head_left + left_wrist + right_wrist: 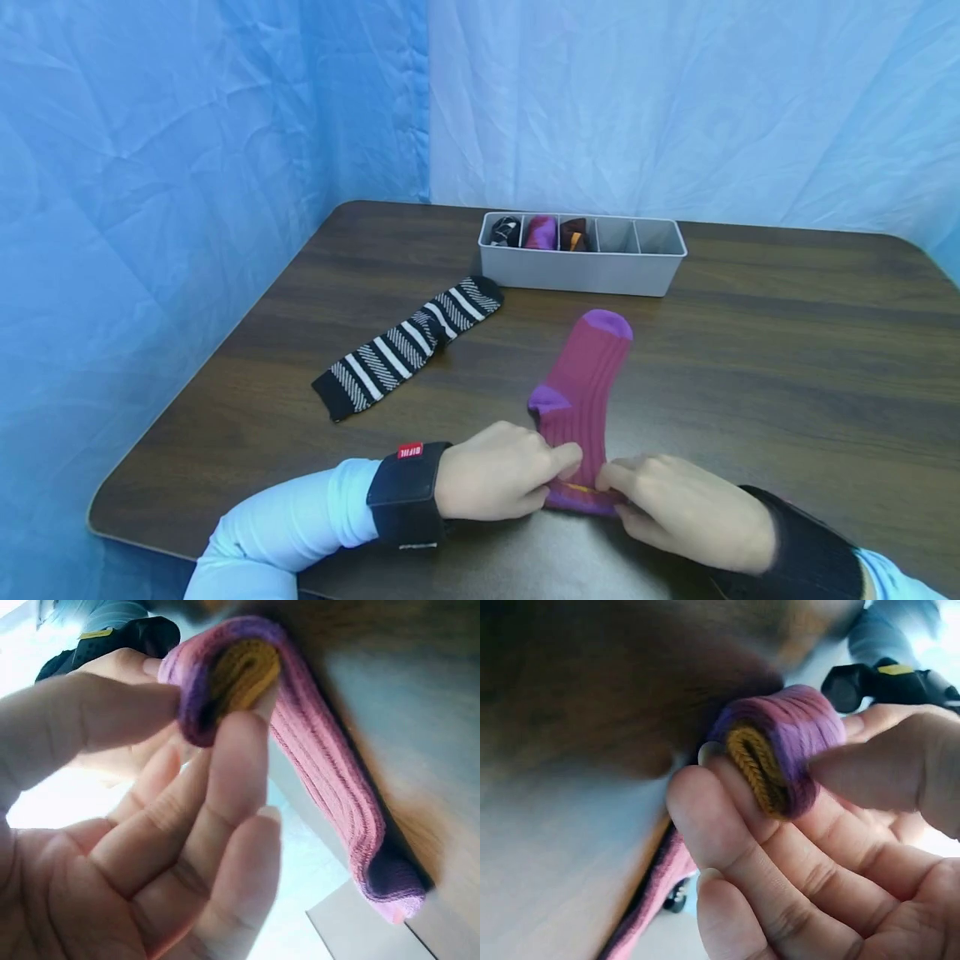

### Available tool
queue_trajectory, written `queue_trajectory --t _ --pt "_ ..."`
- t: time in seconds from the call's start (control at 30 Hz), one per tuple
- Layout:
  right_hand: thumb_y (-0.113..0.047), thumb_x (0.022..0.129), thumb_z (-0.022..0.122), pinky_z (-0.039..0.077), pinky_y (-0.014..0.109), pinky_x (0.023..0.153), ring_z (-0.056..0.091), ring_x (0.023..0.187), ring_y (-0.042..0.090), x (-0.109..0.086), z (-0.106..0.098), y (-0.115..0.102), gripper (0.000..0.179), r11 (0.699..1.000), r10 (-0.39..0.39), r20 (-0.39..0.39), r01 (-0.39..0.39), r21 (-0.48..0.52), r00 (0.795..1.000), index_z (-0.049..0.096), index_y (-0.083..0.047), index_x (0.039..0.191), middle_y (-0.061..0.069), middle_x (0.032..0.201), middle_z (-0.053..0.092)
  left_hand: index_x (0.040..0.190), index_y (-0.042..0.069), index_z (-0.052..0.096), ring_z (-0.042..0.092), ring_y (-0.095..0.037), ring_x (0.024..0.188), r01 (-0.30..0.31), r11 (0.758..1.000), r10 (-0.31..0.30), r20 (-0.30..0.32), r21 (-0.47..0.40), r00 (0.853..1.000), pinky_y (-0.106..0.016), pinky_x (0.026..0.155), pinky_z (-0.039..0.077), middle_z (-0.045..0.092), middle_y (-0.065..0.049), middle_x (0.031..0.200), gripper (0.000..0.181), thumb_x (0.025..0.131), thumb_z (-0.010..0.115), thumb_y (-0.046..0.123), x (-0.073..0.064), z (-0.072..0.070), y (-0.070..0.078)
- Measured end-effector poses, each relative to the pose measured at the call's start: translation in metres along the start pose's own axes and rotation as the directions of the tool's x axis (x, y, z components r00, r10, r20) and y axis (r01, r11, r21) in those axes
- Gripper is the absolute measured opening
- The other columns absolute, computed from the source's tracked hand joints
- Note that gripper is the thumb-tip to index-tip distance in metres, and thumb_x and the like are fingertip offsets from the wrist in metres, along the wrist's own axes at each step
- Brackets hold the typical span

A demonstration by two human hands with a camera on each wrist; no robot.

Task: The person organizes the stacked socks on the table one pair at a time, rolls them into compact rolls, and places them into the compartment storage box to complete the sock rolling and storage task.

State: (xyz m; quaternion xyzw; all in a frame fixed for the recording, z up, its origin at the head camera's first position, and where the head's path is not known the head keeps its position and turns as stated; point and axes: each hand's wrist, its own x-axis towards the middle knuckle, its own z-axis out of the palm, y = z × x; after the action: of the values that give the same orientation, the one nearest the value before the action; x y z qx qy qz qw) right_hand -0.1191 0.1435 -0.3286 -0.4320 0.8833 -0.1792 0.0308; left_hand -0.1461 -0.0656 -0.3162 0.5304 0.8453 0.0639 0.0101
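Note:
A pink sock (581, 392) with purple toe and heel lies flat before me, its toe pointing toward the back of the table. Its cuff end is folded into a small roll, with a mustard-yellow layer (247, 675) showing inside. My left hand (506, 471) pinches the left side of the roll between thumb and fingers. On the other side, my right hand (678, 508) pinches the roll's right end; the purple-pink outside of the roll (806, 724) shows in the right wrist view.
A black, white and grey striped sock (408, 346) lies slantwise to the left. Behind stands a grey divided box (585, 271); its three left compartments hold a black-and-white bundle (506, 232), a pink-purple bundle (541, 232) and a brown bundle (573, 235). Blue curtains hang around the table.

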Motion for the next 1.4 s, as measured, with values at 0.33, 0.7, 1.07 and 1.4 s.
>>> queue_trajectory --t 0.33,0.7,1.07,1.4 --pt "-0.004 0.07 0.058 0.028 0.008 0.045 0.03 0.049 -0.008 0.002 0.004 0.004 0.026 0.989 -0.075 -0.135 0.057 -0.136 0.988 0.047 -0.021 0.086 -0.017 0.062 0.038 0.075 0.021 0.056 0.047 -0.001 0.063 0.044 0.989 -0.038 -0.047 0.139 0.998 -0.013 0.045 0.031 0.049 0.011 0.065 0.007 0.075 0.055 0.014 0.0 0.003 0.002" --pt "-0.008 0.062 0.065 0.045 0.023 0.065 0.051 0.078 0.004 0.003 0.003 0.005 0.031 0.955 -0.177 -0.253 0.104 -0.277 0.951 0.056 -0.016 0.09 -0.008 0.092 0.052 0.089 0.02 0.063 0.049 -0.004 0.077 0.016 0.963 -0.008 -0.028 0.27 1.0 -0.015 0.055 0.04 0.054 0.007 0.084 0.021 0.071 0.063 0.031 -0.001 0.001 0.003" --pt "-0.018 0.06 0.071 0.039 0.015 0.053 0.041 0.063 -0.005 0.0 0.002 -0.001 0.026 0.975 -0.124 -0.185 0.085 -0.205 0.975 0.053 -0.017 0.079 -0.014 0.075 0.047 0.083 0.018 0.06 0.05 -0.003 0.071 -0.01 0.972 0.015 -0.02 0.237 1.0 -0.014 0.058 0.04 0.057 0.009 0.075 0.011 0.073 0.061 0.02 0.001 0.002 0.004" --pt "-0.018 0.057 0.071 0.035 0.016 0.054 0.033 0.06 -0.005 -0.001 0.006 -0.002 0.029 0.964 -0.148 -0.181 0.101 -0.244 0.972 0.046 -0.018 0.072 -0.015 0.068 0.039 0.089 0.016 0.046 0.042 0.0 0.055 -0.03 0.997 0.032 0.022 -0.075 0.999 -0.009 0.049 0.03 0.047 0.01 0.063 0.019 0.075 0.059 0.015 0.0 -0.001 0.002"
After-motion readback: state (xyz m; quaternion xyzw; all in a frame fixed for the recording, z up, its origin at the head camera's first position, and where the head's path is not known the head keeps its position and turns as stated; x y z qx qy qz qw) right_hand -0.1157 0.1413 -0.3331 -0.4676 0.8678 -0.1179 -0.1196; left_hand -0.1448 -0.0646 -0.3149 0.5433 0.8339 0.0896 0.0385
